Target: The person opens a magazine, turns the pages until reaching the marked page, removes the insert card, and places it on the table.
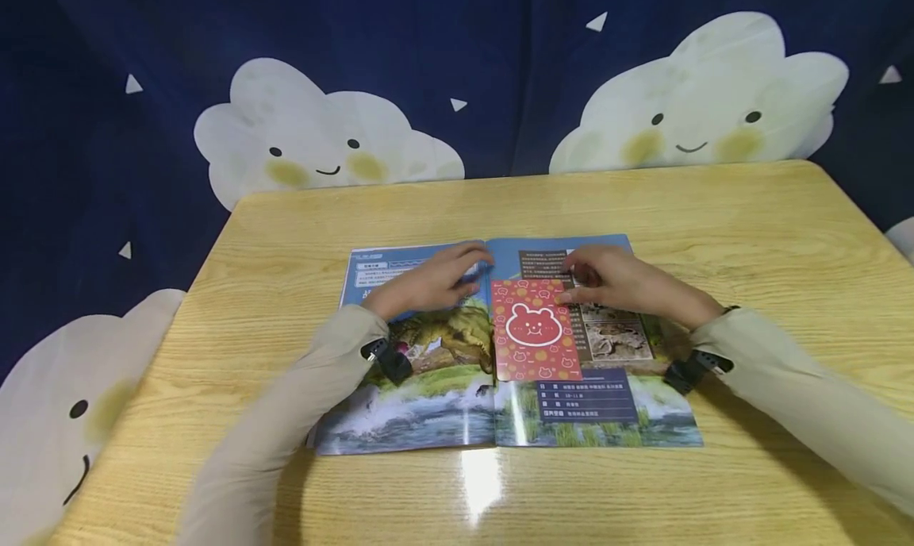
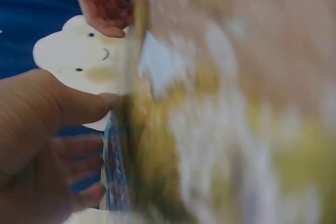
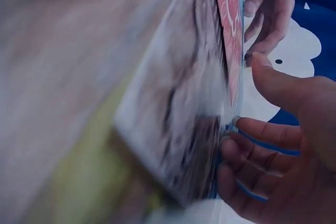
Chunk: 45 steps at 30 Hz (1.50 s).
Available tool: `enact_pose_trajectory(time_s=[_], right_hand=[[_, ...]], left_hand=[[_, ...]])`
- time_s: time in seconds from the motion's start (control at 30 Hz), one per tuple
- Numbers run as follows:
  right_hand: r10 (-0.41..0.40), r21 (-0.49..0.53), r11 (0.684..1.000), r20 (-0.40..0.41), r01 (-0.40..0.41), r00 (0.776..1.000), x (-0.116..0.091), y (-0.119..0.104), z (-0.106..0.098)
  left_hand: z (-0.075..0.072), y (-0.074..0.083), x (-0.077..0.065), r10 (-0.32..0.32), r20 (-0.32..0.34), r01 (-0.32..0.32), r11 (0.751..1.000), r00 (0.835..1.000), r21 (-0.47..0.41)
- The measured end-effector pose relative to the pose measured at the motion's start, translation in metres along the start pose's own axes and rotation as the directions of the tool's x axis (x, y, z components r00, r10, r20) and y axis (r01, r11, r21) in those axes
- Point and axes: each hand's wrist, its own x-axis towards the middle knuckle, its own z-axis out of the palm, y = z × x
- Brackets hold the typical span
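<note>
An open magazine (image 1: 421, 411) with blue pages and nature pictures lies on the table. On its right page, close to the fold, rests a red card (image 1: 534, 354) with a white-outlined bear face. My right hand (image 1: 607, 280) is at the card's upper right edge, thumb beside that edge and fingers loosely bent at the page; whether it touches the card is unclear. Over the upper left page is my left hand (image 1: 439, 280), fingers loosely bent, holding nothing. The left wrist view shows its thumb (image 2: 86, 106) near the page, which is blurred there.
The wooden table (image 1: 214, 419) extends around the magazine on all sides. Behind it hangs a dark blue curtain (image 1: 500, 46) with smiling white clouds. Black straps with small devices (image 1: 389, 361) are worn on both wrists.
</note>
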Motion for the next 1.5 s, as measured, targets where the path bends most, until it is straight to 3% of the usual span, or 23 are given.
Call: enact_pose_trajectory(time_s=[0.1,0.2,0.3,0.43,0.6,0.67,0.73,0.83,0.93,1.07,1.2,1.5], right_hand=[[0.034,0.005,0.999,0.024,-0.034,0.999,0.004,-0.007,0.002],[0.068,0.003,0.998,0.052,-0.069,0.996,0.009,-0.011,0.003],[0.092,0.0,0.996,0.065,-0.093,0.994,0.011,-0.013,0.005],[0.127,0.012,0.992,0.06,-0.128,0.99,0.013,-0.013,0.008],[0.204,0.067,0.976,0.065,-0.209,0.977,0.013,-0.016,0.007],[0.22,0.133,0.964,0.075,-0.229,0.973,0.012,-0.016,0.006],[0.23,0.242,0.938,0.102,-0.249,0.968,0.012,-0.016,0.005],[0.227,0.415,0.87,0.145,-0.267,0.963,0.011,-0.016,0.004],[0.235,0.549,0.784,0.168,-0.289,0.957,0.01,-0.014,0.004],[0.256,0.639,0.709,0.161,-0.298,0.953,0.008,-0.011,0.004],[0.264,0.661,0.69,0.15,-0.295,0.953,0.007,-0.008,0.006],[0.283,0.651,0.701,0.12,-0.29,0.952,0.006,-0.008,0.01]], left_hand=[[0.002,-0.002,-0.005,-0.115,0.045,0.116,0.993,0.992,-0.027],[0.002,-0.002,-0.008,-0.223,0.115,0.225,0.974,0.968,-0.006],[0.002,-0.002,-0.01,-0.288,0.164,0.285,0.958,0.943,0.042],[0.003,-0.002,-0.012,-0.324,0.19,0.315,0.946,0.927,0.077],[0.004,-0.003,-0.014,-0.338,0.192,0.324,0.941,0.921,0.098],[0.004,-0.003,-0.014,-0.339,0.191,0.326,0.94,0.921,0.099],[0.005,-0.004,-0.015,-0.347,0.192,0.332,0.937,0.918,0.106],[0.006,-0.003,-0.016,-0.373,0.199,0.355,0.927,0.906,0.119],[0.006,-0.003,-0.016,-0.414,0.216,0.392,0.91,0.885,0.137],[0.007,-0.004,-0.015,-0.468,0.245,0.434,0.882,0.849,0.181],[0.01,-0.006,-0.015,-0.506,0.262,0.46,0.861,0.822,0.219],[0.012,-0.009,-0.014,-0.508,0.262,0.467,0.86,0.821,0.205]])
